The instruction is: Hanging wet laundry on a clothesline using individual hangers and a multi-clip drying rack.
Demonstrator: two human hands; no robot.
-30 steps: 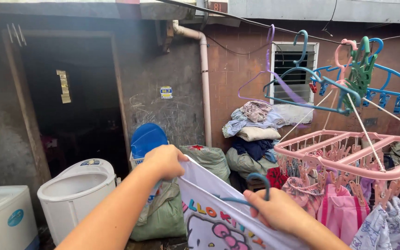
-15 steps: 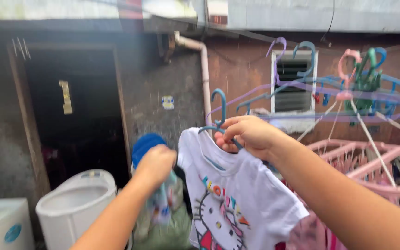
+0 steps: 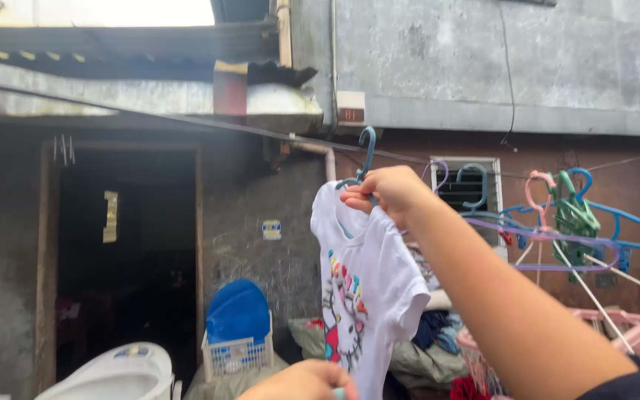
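A: Backdrop: grey concrete wall, dark doorway (image 3: 124,259), sagging wire line (image 3: 187,122) across the yard.

B: Item held?

A: Small white T-shirt (image 3: 364,289) with a cartoon cat print, on a blue plastic hanger (image 3: 363,159). Hangs in mid-air, hook raised to the line, in front of the louvred window (image 3: 464,196). Right hand (image 3: 387,194): fingers closed around the hanger neck at the collar.

B: Change from half a second ago?

A: Shirt and right hand are higher, the hook now at the wire. Left hand (image 3: 301,381) has dropped off the hem to the bottom edge of view.

B: Unclear points?

A: Left hand is cut off; finger state cannot be told. Other hangers (image 3: 564,215) and pink drying rack (image 3: 631,326) at right are partly covered by the forearm. White tub (image 3: 112,374) is cropped.
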